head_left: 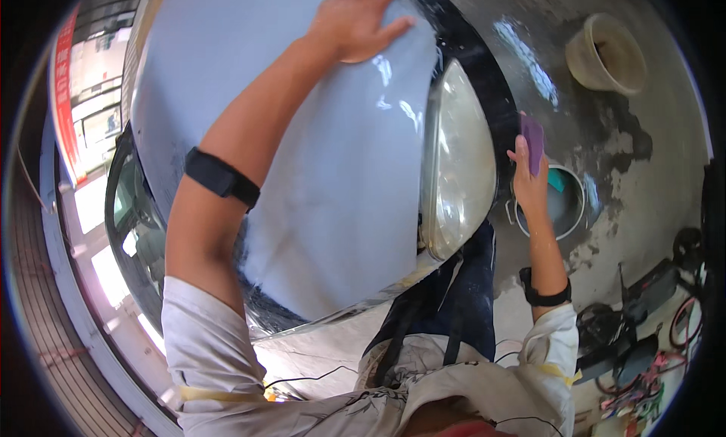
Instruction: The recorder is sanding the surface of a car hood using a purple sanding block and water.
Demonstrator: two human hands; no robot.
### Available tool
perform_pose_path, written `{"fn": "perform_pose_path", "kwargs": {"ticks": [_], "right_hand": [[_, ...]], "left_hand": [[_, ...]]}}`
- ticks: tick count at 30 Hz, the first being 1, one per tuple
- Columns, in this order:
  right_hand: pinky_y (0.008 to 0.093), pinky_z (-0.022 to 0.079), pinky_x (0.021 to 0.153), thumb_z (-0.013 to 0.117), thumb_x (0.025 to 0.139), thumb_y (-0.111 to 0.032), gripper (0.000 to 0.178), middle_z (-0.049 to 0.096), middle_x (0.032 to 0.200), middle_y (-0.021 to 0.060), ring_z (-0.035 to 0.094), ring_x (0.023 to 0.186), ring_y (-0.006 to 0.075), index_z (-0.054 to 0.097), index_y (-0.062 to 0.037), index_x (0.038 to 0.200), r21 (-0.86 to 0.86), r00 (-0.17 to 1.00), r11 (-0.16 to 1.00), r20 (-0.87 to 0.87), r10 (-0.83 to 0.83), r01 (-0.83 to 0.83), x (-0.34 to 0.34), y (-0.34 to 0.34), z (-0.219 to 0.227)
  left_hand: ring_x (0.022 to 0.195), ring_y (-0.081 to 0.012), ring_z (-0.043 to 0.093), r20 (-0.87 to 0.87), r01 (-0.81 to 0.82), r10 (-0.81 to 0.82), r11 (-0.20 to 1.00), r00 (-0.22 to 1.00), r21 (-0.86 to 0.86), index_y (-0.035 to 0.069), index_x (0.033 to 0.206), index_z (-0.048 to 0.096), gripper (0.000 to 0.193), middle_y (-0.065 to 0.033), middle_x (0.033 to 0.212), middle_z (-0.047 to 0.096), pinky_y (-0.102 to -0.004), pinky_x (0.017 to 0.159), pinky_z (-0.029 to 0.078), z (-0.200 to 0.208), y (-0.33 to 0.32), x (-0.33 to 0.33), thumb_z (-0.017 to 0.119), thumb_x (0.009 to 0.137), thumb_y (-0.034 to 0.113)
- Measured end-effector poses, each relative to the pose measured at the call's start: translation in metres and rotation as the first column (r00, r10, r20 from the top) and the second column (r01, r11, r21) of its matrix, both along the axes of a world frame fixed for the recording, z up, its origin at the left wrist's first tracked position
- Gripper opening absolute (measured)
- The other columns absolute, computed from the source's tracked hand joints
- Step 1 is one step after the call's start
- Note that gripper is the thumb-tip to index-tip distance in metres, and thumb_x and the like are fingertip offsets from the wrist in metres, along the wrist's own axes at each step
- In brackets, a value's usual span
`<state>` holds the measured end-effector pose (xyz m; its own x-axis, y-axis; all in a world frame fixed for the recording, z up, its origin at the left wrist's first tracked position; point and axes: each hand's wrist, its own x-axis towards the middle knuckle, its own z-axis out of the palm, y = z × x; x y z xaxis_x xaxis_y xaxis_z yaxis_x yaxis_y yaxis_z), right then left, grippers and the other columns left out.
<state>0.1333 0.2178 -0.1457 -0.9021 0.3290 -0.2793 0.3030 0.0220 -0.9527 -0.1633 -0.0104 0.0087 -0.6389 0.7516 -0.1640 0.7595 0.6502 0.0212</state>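
Observation:
My left hand (359, 23) lies flat on the wet, pale grey-blue hood of a car (340, 180), its fingers stretched and the thumb apart. Out past the front of the car, my right hand (531, 181) grips a flat purple pad (533, 144), which looks like a sponge or sanding block. A clouded headlight (460, 161) sits between the two hands, with the dark bumper (484, 66) curving around it. Below the right hand, partly hidden by it, stands a round bucket (583, 199) of cloudy water with a teal piece (556, 180) in it.
A cream plastic tub (586, 63) stands on the wet concrete floor (643, 157) at the far right. Dark equipment and a wheeled thing (643, 316) crowd the lower right. The windscreen side of the car (128, 203) lies to my left, near bright windows and a red banner (66, 97).

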Motion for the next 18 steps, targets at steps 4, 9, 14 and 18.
{"fn": "perform_pose_path", "kwargs": {"ticks": [4, 9, 14, 18], "right_hand": [[0.0285, 0.052, 0.082, 0.053, 0.109, -0.032, 0.047, 0.065, 0.122, 0.0088, 0.061, 0.091, 0.0151, 0.054, -0.0021, 0.146, 0.067, 0.991, 0.995, 0.113, -0.076, 0.069, 0.052, 0.017, -0.056], [0.0315, 0.063, 0.071, 0.062, 0.104, -0.039, 0.053, 0.064, 0.119, 0.011, 0.066, 0.095, 0.0177, 0.058, 0.0013, 0.138, 0.091, 0.864, 0.947, 0.391, -0.318, 0.308, 0.19, 0.072, -0.214], [0.0367, 0.066, 0.071, 0.063, 0.102, -0.042, 0.056, 0.066, 0.118, 0.0133, 0.07, 0.093, 0.0256, 0.058, -0.0023, 0.14, 0.017, 0.703, 0.946, 0.664, -0.254, 0.325, 0.246, 0.074, -0.41], [0.0427, 0.066, 0.072, 0.06, 0.103, -0.04, 0.052, 0.064, 0.124, 0.0137, 0.069, 0.1, 0.0274, 0.057, -0.0033, 0.139, -0.157, 0.617, 0.883, 0.768, -0.173, 0.443, 0.223, 0.075, -0.534]], "left_hand": [[0.152, -0.0356, 0.033, -0.127, -0.121, 0.113, 0.991, 0.985, -0.056, 0.001, 0.151, 0.045, 0.068, -0.0219, 0.161, 0.04, -0.0472, 0.127, 0.022, 0.001, -0.011, 0.005, 0.059, 0.099, 0.044], [0.154, -0.0351, 0.031, -0.065, 0.177, -0.175, 0.984, 0.982, 0.023, 0.007, 0.16, 0.036, 0.075, -0.0173, 0.166, 0.034, -0.0482, 0.126, 0.022, 0.007, -0.041, 0.061, 0.047, 0.103, 0.054], [0.154, -0.0431, 0.026, -0.011, 0.043, -0.045, 0.989, 0.999, -0.142, 0.003, 0.163, 0.026, 0.093, -0.0227, 0.167, 0.027, -0.0556, 0.125, 0.019, 0.026, -0.093, 0.127, 0.033, 0.1, 0.071], [0.154, -0.041, 0.026, -0.153, 0.065, -0.103, 0.969, 0.983, -0.239, 0.015, 0.165, 0.024, 0.099, -0.0195, 0.168, 0.024, -0.0633, 0.124, 0.023, 0.038, -0.097, 0.118, 0.02, 0.093, 0.084]]}}
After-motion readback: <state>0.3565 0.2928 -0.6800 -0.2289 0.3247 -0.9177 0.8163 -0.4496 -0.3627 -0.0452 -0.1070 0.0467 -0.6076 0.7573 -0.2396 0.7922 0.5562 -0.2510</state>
